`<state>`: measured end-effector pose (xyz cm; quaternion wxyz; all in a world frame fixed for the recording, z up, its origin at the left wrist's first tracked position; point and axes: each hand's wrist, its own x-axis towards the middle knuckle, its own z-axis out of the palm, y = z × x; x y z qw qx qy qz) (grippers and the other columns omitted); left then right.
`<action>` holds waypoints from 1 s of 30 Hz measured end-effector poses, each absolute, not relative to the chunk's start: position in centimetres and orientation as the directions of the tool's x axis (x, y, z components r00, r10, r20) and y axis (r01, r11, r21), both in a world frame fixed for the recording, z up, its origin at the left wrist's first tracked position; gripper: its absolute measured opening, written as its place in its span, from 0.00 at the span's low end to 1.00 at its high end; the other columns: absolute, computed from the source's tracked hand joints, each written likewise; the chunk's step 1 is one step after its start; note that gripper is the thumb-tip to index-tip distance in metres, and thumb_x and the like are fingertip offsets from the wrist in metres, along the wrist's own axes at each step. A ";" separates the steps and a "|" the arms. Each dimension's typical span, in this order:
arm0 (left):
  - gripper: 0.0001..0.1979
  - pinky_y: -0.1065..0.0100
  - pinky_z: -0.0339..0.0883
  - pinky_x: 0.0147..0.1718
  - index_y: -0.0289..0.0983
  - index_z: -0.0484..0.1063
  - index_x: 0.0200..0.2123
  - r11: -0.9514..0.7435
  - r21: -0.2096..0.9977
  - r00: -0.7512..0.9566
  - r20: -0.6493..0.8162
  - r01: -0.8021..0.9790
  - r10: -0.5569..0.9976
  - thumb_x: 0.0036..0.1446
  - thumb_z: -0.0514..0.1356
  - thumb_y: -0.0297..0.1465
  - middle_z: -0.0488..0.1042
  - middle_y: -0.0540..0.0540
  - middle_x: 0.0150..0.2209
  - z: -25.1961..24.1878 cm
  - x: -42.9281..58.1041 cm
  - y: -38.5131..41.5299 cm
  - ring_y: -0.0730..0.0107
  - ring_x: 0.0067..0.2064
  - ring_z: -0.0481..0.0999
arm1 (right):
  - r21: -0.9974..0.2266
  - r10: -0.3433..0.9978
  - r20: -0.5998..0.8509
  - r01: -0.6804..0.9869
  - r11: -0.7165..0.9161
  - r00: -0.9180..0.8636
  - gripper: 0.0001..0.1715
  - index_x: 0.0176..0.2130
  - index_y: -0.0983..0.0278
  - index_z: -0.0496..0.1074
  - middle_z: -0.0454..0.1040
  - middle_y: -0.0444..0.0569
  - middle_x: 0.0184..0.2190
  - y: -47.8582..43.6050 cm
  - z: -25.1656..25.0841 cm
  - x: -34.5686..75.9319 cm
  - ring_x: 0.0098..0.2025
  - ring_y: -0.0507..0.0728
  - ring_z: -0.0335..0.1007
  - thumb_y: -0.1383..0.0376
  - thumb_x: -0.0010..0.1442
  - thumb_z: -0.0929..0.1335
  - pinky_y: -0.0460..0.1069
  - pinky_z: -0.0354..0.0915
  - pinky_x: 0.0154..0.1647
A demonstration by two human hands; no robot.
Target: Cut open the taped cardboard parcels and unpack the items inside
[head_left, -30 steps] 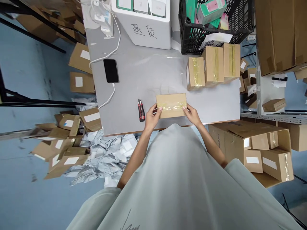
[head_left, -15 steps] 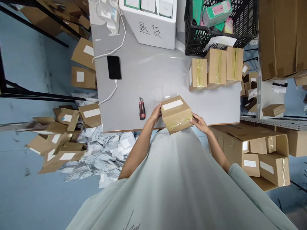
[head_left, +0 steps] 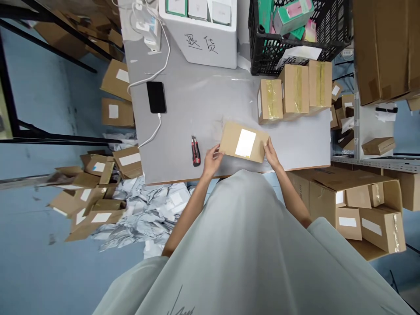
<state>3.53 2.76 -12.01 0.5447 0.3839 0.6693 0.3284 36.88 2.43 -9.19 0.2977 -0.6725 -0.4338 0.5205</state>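
Between my two hands is a small brown cardboard box (head_left: 229,139), its white label facing up, near the front edge of the grey table (head_left: 203,96). My left hand (head_left: 213,161) grips its left end, and my right hand (head_left: 271,154) is closed on the right end. The far fingers are partly hidden by the box. Left of my left hand, a red and black box cutter (head_left: 195,151) lies on the table. Three taped cardboard boxes (head_left: 295,92) stand in a row beyond my right hand.
A phone (head_left: 156,97) on a white cable lies at the left. At the back stand a white foam box (head_left: 210,41) and a black crate (head_left: 265,54) of small cartons. Crumpled grey packaging (head_left: 147,210) is on the floor left; a large carton (head_left: 315,197) holding boxes stands right.
The box has been turned between my hands, so its labelled face now points up and the taped face is out of sight. My right hand has shifted to its right end.
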 end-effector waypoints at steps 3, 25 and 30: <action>0.28 0.52 0.80 0.59 0.37 0.82 0.62 0.535 0.819 -0.084 -0.530 0.209 0.844 0.61 0.71 0.42 0.82 0.36 0.55 -12.2 3.8 0.6 0.54 0.53 0.84 | -0.858 0.899 -0.433 0.275 -0.433 0.065 0.67 0.87 0.57 0.43 0.48 0.47 0.87 3.5 -9.9 36.9 0.87 0.64 0.50 0.26 0.71 0.64 0.61 0.48 0.88; 0.24 0.42 0.67 0.74 0.38 0.77 0.64 0.084 0.766 -0.074 -0.048 0.637 0.996 0.69 0.62 0.39 0.77 0.34 0.62 -7.9 7.7 10.5 0.44 0.68 0.76 | -0.893 0.853 -0.397 0.072 -0.444 0.338 0.62 0.77 0.64 0.69 0.68 0.67 0.78 6.3 -9.9 45.2 0.77 0.74 0.70 0.33 0.60 0.77 0.69 0.65 0.80; 0.30 0.44 0.76 0.66 0.36 0.71 0.70 0.075 0.797 0.112 -0.176 0.600 0.978 0.67 0.63 0.39 0.73 0.30 0.67 -7.7 15.2 16.0 0.43 0.66 0.78 | -0.889 0.803 -0.361 0.086 -0.450 0.475 0.65 0.79 0.65 0.65 0.66 0.69 0.78 9.6 -9.3 49.3 0.76 0.74 0.70 0.31 0.59 0.75 0.68 0.67 0.78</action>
